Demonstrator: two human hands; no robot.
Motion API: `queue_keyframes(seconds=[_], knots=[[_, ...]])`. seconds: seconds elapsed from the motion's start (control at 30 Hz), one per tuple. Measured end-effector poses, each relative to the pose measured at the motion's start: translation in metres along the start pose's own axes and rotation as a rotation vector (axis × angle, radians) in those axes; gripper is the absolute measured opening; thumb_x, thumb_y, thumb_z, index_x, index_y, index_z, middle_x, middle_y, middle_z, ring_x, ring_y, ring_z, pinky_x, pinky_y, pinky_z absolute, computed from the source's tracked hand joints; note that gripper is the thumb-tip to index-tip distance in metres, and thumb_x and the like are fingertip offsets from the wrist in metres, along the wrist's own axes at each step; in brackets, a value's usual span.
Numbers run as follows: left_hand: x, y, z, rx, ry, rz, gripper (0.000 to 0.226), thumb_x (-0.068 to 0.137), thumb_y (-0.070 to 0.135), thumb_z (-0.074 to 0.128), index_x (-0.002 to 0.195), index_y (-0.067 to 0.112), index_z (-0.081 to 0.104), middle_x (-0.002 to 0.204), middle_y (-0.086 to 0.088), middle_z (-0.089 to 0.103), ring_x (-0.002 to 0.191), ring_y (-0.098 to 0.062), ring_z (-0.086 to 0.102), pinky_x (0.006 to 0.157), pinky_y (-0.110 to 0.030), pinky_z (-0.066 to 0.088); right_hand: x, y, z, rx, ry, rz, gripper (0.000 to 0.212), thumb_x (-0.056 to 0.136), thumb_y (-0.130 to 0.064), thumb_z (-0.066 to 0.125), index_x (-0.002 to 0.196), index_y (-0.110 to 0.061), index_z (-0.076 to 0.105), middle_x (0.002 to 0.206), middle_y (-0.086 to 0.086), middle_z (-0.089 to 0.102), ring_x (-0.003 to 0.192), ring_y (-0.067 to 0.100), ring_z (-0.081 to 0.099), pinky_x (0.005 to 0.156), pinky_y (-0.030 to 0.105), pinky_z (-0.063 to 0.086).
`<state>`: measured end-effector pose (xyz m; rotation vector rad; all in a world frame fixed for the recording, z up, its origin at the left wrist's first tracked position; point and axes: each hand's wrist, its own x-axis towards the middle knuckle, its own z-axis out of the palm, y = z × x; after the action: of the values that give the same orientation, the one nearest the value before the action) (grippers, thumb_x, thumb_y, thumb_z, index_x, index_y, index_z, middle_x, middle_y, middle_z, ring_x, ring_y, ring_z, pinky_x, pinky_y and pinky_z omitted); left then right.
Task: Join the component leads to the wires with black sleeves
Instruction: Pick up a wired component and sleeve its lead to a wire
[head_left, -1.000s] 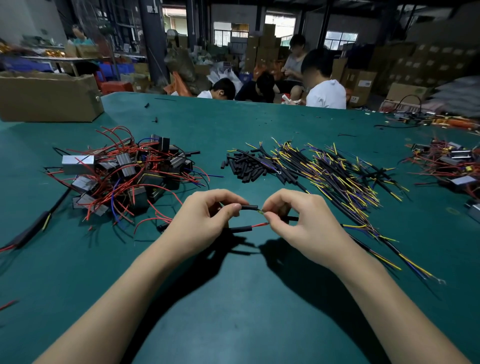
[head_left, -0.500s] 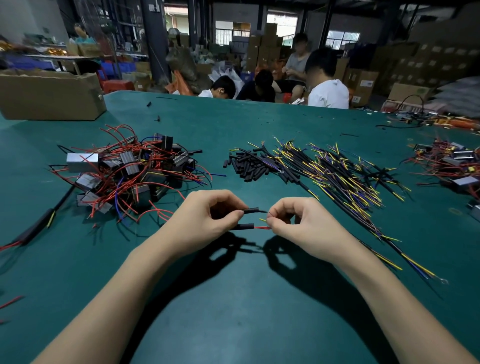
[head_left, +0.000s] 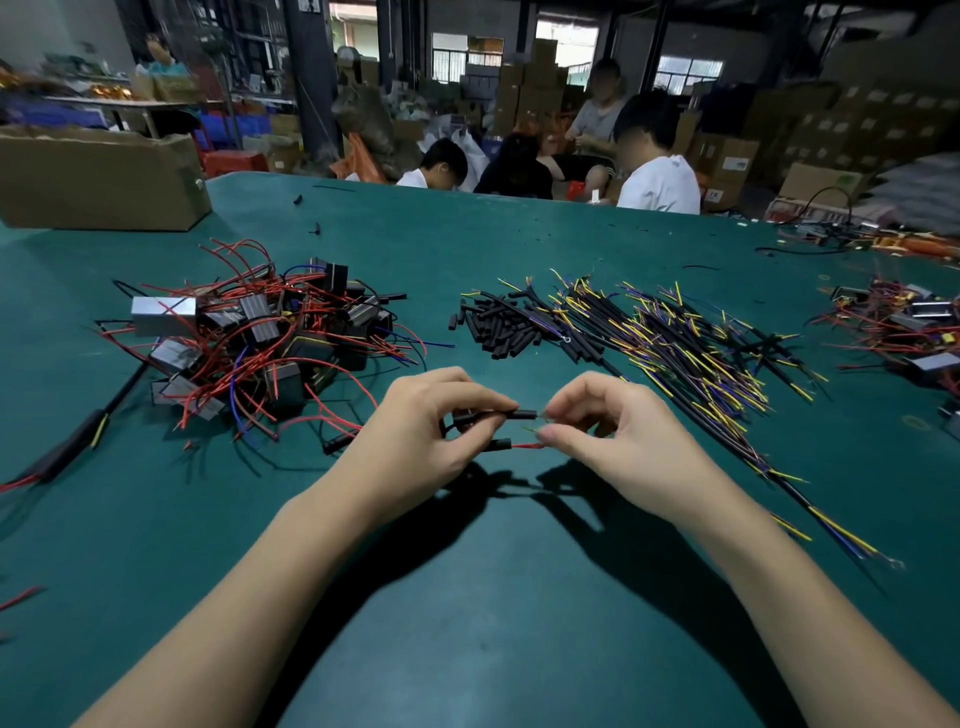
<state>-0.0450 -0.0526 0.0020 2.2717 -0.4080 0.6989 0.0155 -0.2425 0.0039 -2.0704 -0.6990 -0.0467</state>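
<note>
My left hand (head_left: 421, 436) pinches two leads that each carry a short black sleeve: an upper sleeve (head_left: 519, 414) and a lower sleeve (head_left: 500, 444) with a red lead (head_left: 527, 445) sticking out of it. My right hand (head_left: 608, 441) pinches thin wire ends against those lead tips, just above the green table (head_left: 467, 597). The component itself is hidden behind my left fingers. Loose black sleeves (head_left: 498, 327) lie in a small heap beyond my hands, next to a spread of black cables with yellow and blue wires (head_left: 691, 353).
A pile of boxy components with red leads (head_left: 260, 343) sits at the left, another pile (head_left: 904, 332) at the far right. A cardboard box (head_left: 98, 176) stands at the back left. Several people sit beyond the table's far edge.
My hands have stayed close together over the same spot. The right fingers have shifted slightly along the wire ends at the sleeve tips.
</note>
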Motion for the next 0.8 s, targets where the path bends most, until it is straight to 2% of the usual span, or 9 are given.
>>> queue_keyframes(seconds=[0.07,0.17,0.33,0.53,0.73,0.8], knots=[[0.0004,0.0,-0.0017,-0.013,0.008,-0.021,0.014,0.084,0.005,0.07,0.094,0.012,0.077,0.075,0.003,0.063,0.067,0.003,0.054,0.065,-0.005,0.033,-0.0004,-0.0003,-0.0027,0.107,-0.03,0.021,0.011,0.084,-0.013,0.07,0.083,-0.02,0.062,0.075,-0.006,0.069,0.074,0.016,0.067,0.076,0.032,0.05],[0.0002,0.0013,-0.002,-0.019,-0.002,-0.033,0.015,0.084,0.007,0.07,0.095,0.014,0.077,0.076,0.004,0.063,0.068,0.002,0.054,0.064,-0.005,0.033,-0.0015,-0.0005,-0.0008,0.133,-0.024,0.004,0.009,0.088,-0.01,0.064,0.083,-0.016,0.061,0.072,-0.002,0.069,0.064,0.014,0.069,0.069,0.03,0.049],[0.0005,0.0008,-0.0026,-0.044,-0.013,-0.033,0.015,0.083,0.007,0.071,0.095,0.014,0.076,0.076,0.005,0.062,0.068,0.002,0.053,0.064,-0.004,0.033,-0.0018,-0.0036,0.0023,0.129,0.02,-0.049,0.016,0.087,-0.006,0.063,0.076,-0.018,0.062,0.062,-0.003,0.062,0.055,0.014,0.059,0.063,0.032,0.048],[0.0008,0.0006,-0.0012,-0.104,-0.041,-0.051,0.017,0.082,0.008,0.072,0.095,0.017,0.077,0.078,0.004,0.064,0.068,-0.001,0.055,0.064,-0.008,0.036,-0.0027,-0.0045,0.0016,0.128,0.048,-0.066,0.018,0.086,-0.006,0.064,0.073,-0.018,0.062,0.061,-0.007,0.06,0.057,0.015,0.053,0.06,0.036,0.047],[0.0012,-0.0038,-0.0086,-0.152,-0.071,-0.12,0.016,0.083,0.008,0.071,0.093,0.019,0.077,0.08,0.003,0.066,0.07,-0.004,0.058,0.064,-0.012,0.038,-0.0023,-0.0046,0.0023,0.134,0.059,-0.068,0.016,0.086,-0.006,0.064,0.074,-0.016,0.062,0.06,-0.008,0.059,0.057,0.012,0.053,0.061,0.031,0.044],[0.0007,-0.0028,-0.0076,-0.176,-0.082,-0.146,0.015,0.084,0.01,0.071,0.093,0.021,0.076,0.08,0.003,0.067,0.068,-0.004,0.057,0.063,-0.013,0.039,-0.0031,-0.0053,0.0019,0.114,0.062,-0.094,0.015,0.086,-0.006,0.064,0.074,-0.015,0.062,0.06,-0.01,0.059,0.057,0.008,0.052,0.06,0.025,0.042]])
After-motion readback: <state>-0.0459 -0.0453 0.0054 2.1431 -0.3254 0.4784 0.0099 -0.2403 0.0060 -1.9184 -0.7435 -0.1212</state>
